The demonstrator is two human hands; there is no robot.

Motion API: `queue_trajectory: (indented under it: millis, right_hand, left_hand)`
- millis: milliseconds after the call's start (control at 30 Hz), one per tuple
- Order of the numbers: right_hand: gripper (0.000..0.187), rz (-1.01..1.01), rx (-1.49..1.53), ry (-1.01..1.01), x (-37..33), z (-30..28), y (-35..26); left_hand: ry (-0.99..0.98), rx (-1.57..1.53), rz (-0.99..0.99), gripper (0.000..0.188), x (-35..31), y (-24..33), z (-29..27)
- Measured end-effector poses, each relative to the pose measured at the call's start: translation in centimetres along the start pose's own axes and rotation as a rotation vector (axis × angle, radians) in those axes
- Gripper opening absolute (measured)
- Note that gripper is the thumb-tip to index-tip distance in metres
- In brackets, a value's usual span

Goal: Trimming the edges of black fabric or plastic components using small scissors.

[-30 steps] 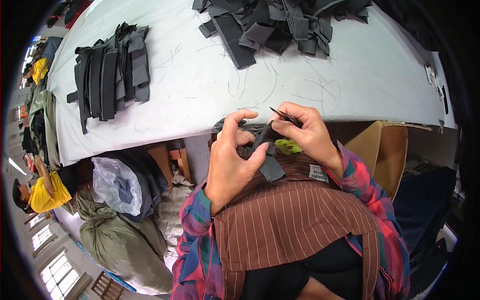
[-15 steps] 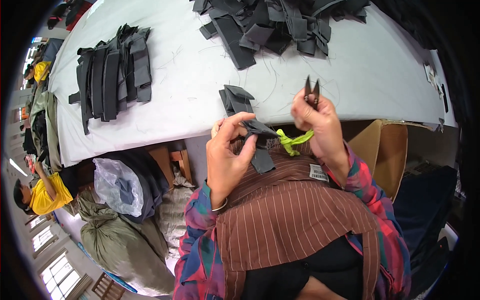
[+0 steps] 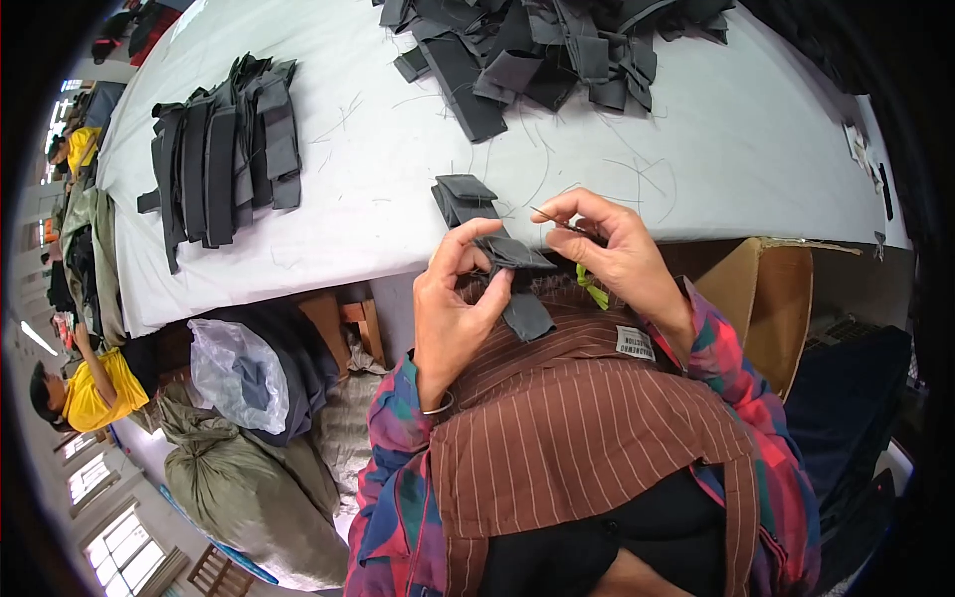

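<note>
My left hand point(image 3: 453, 308) pinches a dark grey fabric strip point(image 3: 524, 256) between thumb and fingers at the table's near edge. One end of the strip lies folded on the white tabletop; the other hangs down before my brown striped apron point(image 3: 587, 418). Just to the right, my right hand point(image 3: 627, 254) is closed on a pair of thread snips point(image 3: 569, 228), blades toward the left and apart from the strip. A yellow-green cloth tie point(image 3: 591, 289) dangles below that hand. Most of the snips' body is hidden by my fingers.
On the white-covered table point(image 3: 368, 149) lie a row of grey strips point(image 3: 224, 149) at left and a loose heap point(image 3: 537, 60) at the back, with stray threads. A cardboard box point(image 3: 766, 298) stands at right, stuffed sacks point(image 3: 244, 493) at lower left. A person in yellow point(image 3: 99, 388) is at far left.
My right hand has moved left and slightly down, turning the snips from pointing away to pointing left toward the strip. My left hand keeps its pinch nearly in place.
</note>
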State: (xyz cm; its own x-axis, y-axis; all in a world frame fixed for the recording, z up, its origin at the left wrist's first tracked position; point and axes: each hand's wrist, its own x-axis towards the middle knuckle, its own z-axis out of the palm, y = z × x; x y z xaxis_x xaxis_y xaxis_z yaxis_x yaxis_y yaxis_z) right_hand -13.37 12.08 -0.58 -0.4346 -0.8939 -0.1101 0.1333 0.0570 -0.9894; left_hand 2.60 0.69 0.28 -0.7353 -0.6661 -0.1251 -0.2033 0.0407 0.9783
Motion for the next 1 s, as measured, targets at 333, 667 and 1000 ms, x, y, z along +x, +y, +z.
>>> queue_trajectory:
  millis: [333,667,1000]
  right_hand:
    - [0.024,-0.057,-0.152,-0.025,0.1,0.5,0.5]
    - [0.02,-0.201,-0.544,-0.015,-1.2,0.9,-0.6]
    - [0.015,-0.233,-0.57,-0.027,-0.6,1.0,-0.2]
  left_hand:
    - [-0.029,-0.02,0.127,0.026,-0.3,-2.5,-0.5]
    - [0.053,-0.283,0.138,0.024,0.3,-3.8,0.3]
    - [0.039,-0.258,0.102,0.024,0.3,-4.3,0.6]
